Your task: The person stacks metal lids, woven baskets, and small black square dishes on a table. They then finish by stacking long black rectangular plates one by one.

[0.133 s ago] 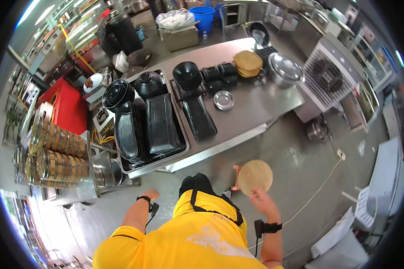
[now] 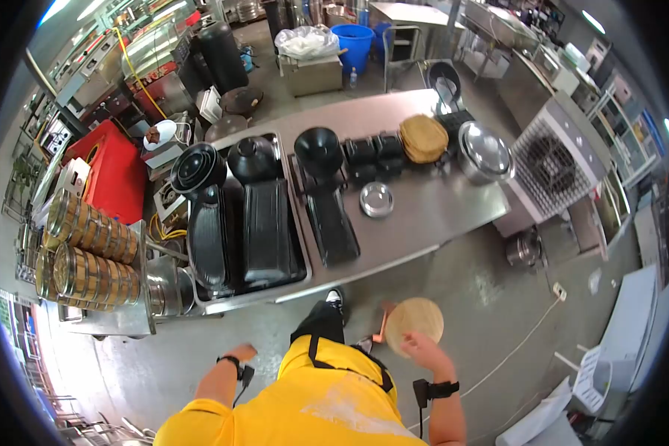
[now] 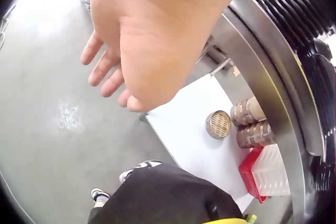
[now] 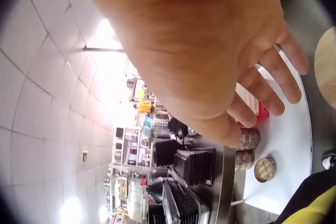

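Observation:
My left hand (image 2: 236, 354) hangs at my side with nothing in it. In the left wrist view its fingers (image 3: 111, 79) are relaxed and loosely spread. My right hand (image 2: 424, 351) is also bare, its loosely spread fingers (image 4: 265, 91) plain in the right wrist view. In the head view that hand overlaps a stool's round wooden seat (image 2: 416, 318), which has orange legs. Ahead is a steel table holding stacked black rectangular dishes (image 2: 269, 230), a black bowl (image 2: 318, 149), a small metal dish (image 2: 377, 200), tan round pieces (image 2: 424, 139) and a lidded metal pot (image 2: 485, 152).
Stacked bamboo steamers (image 2: 97, 273) stand on a side stand at left. A boxy fan unit (image 2: 554, 160) is beyond the table's right end. A white cable (image 2: 516, 347) crosses the floor at right, near a white plastic chair (image 2: 591, 379). A blue bin (image 2: 351, 46) stands behind.
The head view has shifted, so the table sits lower in it. One shoe now shows in front of my body, near the table. Both hands stay free of any object.

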`<action>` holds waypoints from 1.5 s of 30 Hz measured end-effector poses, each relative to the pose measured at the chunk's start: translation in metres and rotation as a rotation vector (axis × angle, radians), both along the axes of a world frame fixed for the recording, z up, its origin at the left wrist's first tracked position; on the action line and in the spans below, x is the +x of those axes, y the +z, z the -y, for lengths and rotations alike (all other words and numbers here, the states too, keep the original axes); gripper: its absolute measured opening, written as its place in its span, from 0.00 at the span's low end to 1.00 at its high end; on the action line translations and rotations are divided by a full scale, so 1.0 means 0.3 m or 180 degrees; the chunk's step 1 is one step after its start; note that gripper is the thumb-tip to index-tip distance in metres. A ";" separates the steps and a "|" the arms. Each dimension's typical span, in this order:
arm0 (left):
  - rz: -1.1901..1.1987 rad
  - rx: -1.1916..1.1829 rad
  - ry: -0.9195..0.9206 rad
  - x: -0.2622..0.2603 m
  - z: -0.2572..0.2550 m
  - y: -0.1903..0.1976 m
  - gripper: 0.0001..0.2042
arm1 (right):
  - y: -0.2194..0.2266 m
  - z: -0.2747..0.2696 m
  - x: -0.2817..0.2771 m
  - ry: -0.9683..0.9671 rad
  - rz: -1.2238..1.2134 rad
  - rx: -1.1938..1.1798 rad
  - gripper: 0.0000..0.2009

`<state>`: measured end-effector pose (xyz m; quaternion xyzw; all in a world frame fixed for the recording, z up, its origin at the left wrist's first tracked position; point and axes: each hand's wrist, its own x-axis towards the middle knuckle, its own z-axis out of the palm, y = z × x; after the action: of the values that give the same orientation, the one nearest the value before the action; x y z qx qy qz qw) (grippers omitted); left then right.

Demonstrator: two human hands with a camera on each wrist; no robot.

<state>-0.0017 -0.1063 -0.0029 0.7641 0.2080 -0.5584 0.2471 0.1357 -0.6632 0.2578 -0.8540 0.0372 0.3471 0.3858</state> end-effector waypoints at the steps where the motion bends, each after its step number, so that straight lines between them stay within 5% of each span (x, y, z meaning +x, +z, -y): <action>1: -0.0241 0.0047 0.0359 -0.034 -0.068 -0.018 0.20 | -0.052 -0.063 0.065 0.0136 -0.0144 0.0112 0.23; 7: -0.0075 -0.0284 0.0748 0.151 -0.026 -0.039 0.22 | -0.036 -0.282 0.438 0.0415 0.0374 0.0293 0.20; 10: 0.1163 -0.0814 -0.0173 0.243 -0.044 -0.293 0.21 | -0.069 -0.332 0.556 -0.0123 0.0227 0.0930 0.16; 13: 0.1119 -0.0608 -0.0625 0.377 0.039 -0.280 0.17 | -0.113 -0.358 0.654 -0.0495 0.0074 0.1170 0.12; 14: 0.2340 -0.0981 -0.2114 0.371 0.030 -0.262 0.12 | -0.103 -0.376 0.692 -0.0458 0.0087 0.1144 0.12; 15: 0.2591 -0.1025 -0.1334 0.354 0.054 -0.247 0.09 | -0.093 -0.390 0.727 -0.0489 0.0083 0.1210 0.10; 18: 0.2684 -0.0992 -0.1157 0.321 0.099 -0.264 0.09 | -0.051 -0.411 0.818 -0.0557 0.0012 0.1145 0.09; 20: 0.1564 -0.0449 -0.0029 0.289 0.134 -0.253 0.10 | -0.038 -0.421 0.865 -0.0544 -0.0040 0.1054 0.09; 22: 0.2010 -0.0210 0.0076 0.097 0.165 -0.405 0.10 | -0.041 -0.436 0.915 -0.0768 -0.0227 0.0956 0.12; 23: 0.2437 0.0047 0.0109 0.164 0.182 -0.411 0.10 | -0.048 -0.448 0.938 -0.0682 -0.0220 0.0950 0.12; 24: 0.2355 -0.0110 -0.1586 0.168 0.168 -0.383 0.11 | -0.058 -0.454 0.954 -0.0954 -0.0345 0.1113 0.14; 27: 0.2589 0.0268 -0.1371 0.131 0.208 -0.325 0.11 | -0.125 -0.433 1.020 -0.1230 -0.0698 0.1430 0.20; 28: 0.1464 0.0133 0.1250 0.246 0.243 0.025 0.12 | -0.152 -0.431 1.045 -0.1412 -0.0774 0.1381 0.23; 32: 0.2129 0.0146 0.1479 0.187 0.291 0.057 0.14 | -0.268 -0.405 1.168 -0.1474 -0.0968 0.1113 0.31; 34: 0.0770 -0.0117 0.2691 0.280 0.319 0.270 0.17 | -0.295 -0.393 1.209 -0.1263 -0.1062 0.1163 0.32; 38: 0.0524 -0.0223 0.2310 0.410 0.521 0.534 0.19 | -0.348 -0.322 1.283 -0.0876 -0.1252 0.1297 0.33; 42: 0.2089 -0.1121 0.1770 0.793 0.862 0.797 0.21 | -0.404 -0.209 1.358 -0.0566 -0.1327 0.1386 0.31; 45: 0.3837 -0.1039 0.1248 1.110 1.016 0.789 0.15 | -0.460 -0.166 1.402 -0.0502 -0.1458 0.1502 0.28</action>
<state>0.3314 -0.4111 0.2337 0.8438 0.0810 -0.0012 0.5305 0.5563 -0.6134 0.1199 -0.6355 0.1075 0.4981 0.5801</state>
